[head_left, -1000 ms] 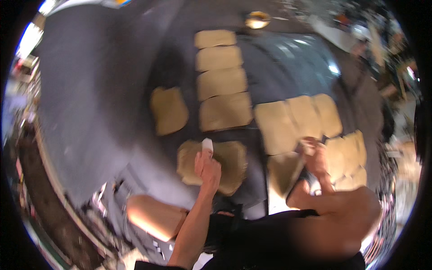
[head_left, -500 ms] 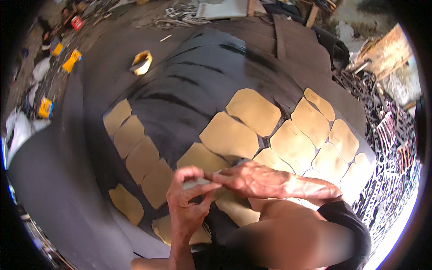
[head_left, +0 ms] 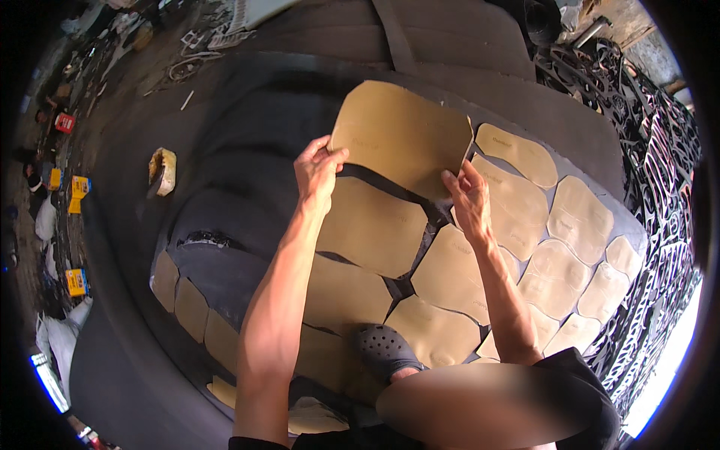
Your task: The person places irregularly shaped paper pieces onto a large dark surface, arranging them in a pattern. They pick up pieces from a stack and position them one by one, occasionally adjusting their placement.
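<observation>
Between my two hands is a tan, curved-edge sheet piece (head_left: pixel 401 131), partly raised off the black sheet (head_left: pixel 255 97) beneath. My left hand (head_left: pixel 318 171) pinches its near left corner, thumb on top. At the near right corner my right hand (head_left: pixel 471 196) grips the edge, which bends upward there. Just below lies another tan piece (head_left: pixel 371 225) of similar shape. More such pieces (head_left: pixel 454 274) are laid edge to edge on the right, with narrow dark gaps between them. A black perforated clog (head_left: pixel 384 349) on a foot rests among the pieces near me.
A tangle of black cut-out scrap (head_left: pixel 645 142) covers the right side. To the left sits a yellowish, hollow container (head_left: pixel 162 172) with something dark in it. Yellow-and-blue boxes (head_left: pixel 79 193) and white bags (head_left: pixel 66 337) lie along the far left. A dark strip (head_left: pixel 394 37) crosses the sheet at the back.
My hands were together near the middle, fingers around something small and pale. They have moved apart and farther away, and now hold the tan sheet piece. The view has shifted too.
</observation>
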Tool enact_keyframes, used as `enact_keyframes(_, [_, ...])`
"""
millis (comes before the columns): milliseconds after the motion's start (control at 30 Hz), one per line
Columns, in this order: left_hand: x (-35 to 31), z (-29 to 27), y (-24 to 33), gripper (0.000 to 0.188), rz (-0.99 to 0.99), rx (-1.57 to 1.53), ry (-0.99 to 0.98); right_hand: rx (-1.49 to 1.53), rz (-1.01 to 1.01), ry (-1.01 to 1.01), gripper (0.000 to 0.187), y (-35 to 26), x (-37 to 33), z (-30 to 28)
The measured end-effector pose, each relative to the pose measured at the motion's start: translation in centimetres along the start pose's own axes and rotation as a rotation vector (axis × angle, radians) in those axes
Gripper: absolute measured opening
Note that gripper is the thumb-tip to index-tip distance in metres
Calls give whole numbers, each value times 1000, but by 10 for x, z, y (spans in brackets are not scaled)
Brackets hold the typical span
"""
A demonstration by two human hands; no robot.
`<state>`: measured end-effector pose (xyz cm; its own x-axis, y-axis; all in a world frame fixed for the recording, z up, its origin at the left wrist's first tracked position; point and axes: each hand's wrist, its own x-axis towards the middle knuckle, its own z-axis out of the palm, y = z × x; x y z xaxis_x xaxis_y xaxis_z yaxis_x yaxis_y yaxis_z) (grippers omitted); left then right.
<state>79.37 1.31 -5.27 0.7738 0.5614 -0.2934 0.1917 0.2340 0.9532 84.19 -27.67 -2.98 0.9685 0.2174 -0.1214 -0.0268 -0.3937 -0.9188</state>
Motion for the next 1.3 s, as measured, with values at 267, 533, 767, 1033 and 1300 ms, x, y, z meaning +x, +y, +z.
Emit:
enact_keyframes(267, [20,-14,-47,28,-59,315,3,-99,115,80,34,48,-5,-6])
enact_keyframes(533, [40,-12,-41,30,9,192,5,-99,11,12,30,27,33,-22])
enact_keyframes(767, [45,-11,-35,33,10,239,9,-69,-30,18,33,16,34,-25])
enact_keyframes(1033, [29,-10,-61,35,-17,401,-4,-76,144,53,38,53,5,-20])
enact_keyframes(1300, [27,-6,-61,43,131,657,-20,-212,202,101,37,36,6,-14])
